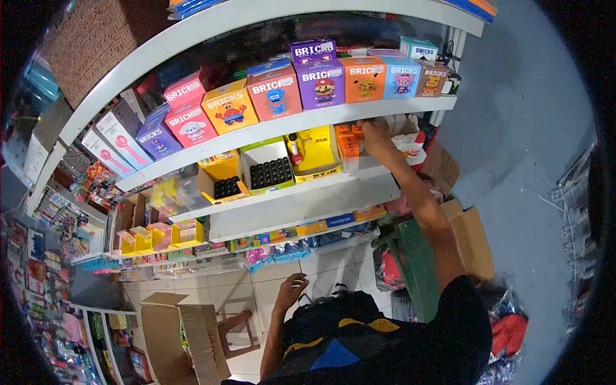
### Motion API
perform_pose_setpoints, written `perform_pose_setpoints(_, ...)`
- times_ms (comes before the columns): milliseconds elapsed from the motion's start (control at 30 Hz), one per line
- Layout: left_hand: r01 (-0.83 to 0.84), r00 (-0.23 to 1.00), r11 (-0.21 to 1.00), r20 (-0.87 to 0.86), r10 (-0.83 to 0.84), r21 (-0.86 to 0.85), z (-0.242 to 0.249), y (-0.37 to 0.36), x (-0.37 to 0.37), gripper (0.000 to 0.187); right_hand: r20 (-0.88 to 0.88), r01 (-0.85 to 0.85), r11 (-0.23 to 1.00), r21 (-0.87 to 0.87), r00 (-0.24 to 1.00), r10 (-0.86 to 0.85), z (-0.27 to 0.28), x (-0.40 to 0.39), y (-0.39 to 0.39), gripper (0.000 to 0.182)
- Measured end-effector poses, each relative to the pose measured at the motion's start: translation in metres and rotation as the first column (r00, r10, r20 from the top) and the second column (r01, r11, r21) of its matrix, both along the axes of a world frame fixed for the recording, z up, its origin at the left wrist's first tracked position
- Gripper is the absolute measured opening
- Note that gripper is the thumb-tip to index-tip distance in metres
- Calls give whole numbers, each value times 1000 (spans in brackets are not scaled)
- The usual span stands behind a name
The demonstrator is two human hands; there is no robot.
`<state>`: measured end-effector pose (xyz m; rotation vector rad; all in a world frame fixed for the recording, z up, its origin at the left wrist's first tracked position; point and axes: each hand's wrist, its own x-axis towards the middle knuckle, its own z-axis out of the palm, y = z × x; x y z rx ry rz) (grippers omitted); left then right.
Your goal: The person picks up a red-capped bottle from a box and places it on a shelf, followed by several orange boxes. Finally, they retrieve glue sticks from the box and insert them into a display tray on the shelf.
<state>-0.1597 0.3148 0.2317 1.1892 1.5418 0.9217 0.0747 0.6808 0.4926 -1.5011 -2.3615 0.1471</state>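
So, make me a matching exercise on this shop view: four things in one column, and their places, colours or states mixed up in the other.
Things:
1. Right hand
2. Left hand
3. Mario box
4. Stool

Places, colours or states:
A. Purple, in the row of BRICKS boxes
B. Standing on the tiled floor
C. At the orange packs on the shelf
D. In the air, away from the shelves, with nothing visible in it

Right pairs: 1-C, 2-D, 3-A, 4-B
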Motion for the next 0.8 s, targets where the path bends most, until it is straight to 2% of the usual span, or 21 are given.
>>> perform_pose_setpoints(100,-3,1000,1000,-4,3,-4,3,0,4,32,-108,-45,998,-39,993,40,-25,4,20,61)
perform_pose_setpoints(200,3,1000,1000,13,-3,-7,0,0,4,32,-223,-114,993,-12,969,108,-27,5,22,65)
perform_pose_setpoints(300,-3,1000,1000,-9,3,-6,-6,-1,4,31,-238,-110,983,149,961,144,-29,2,17,59)
perform_pose_setpoints(400,-7,999,1000,-35,8,15,-8,-1,3,31,-86,-1,994,112,996,11,-27,-2,14,53)
perform_pose_setpoints(500,-14,999,1000,-50,15,27,-10,1,1,31,-250,-12,999,47,968,24,-40,2,23,49)
perform_pose_setpoints(600,-19,998,999,-52,21,38,-13,-1,2,31,-140,-44,969,242,987,80,-40,1,23,52)
perform_pose_setpoints(700,-18,999,999,-36,20,47,-12,-4,3,32,-173,-82,980,180,978,114,-41,3,28,54)
perform_pose_setpoints(800,-20,999,998,-25,21,56,-11,-6,6,32,-60,-58,956,287,995,78,-23,0,13,55)
